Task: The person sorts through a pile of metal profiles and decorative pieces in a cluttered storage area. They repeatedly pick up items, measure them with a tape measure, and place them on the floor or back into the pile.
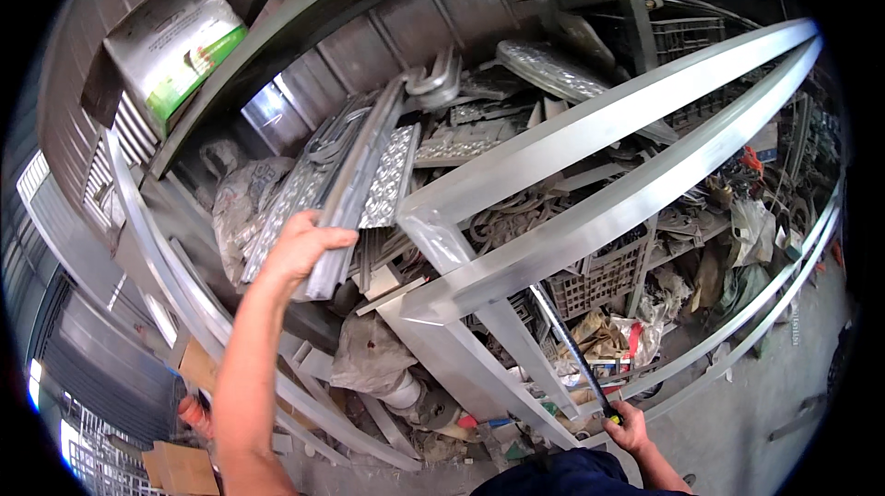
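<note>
My left hand (304,252) is wrapped round the near end of a long grey metal channel (361,169), its thumb across the front. The channel leans back over a shelf, beside embossed metal panels (387,175). Low at the right, my right hand (631,427) is closed on what looks like a tape measure (609,415), dark with a yellow-green spot. A narrow blade (570,339) stretches up from it to the welded silver metal frame (544,265). Where the blade's far end rests is hidden by the frame.
A white-and-green carton (175,49) stands high at the left. Scrap metal and a brown plastic crate (604,277) fill the shelving behind the frame. A whitish sack (373,353) sits below my left hand. Long curved-looking rails (751,307) run along the right, above the grey floor (737,413).
</note>
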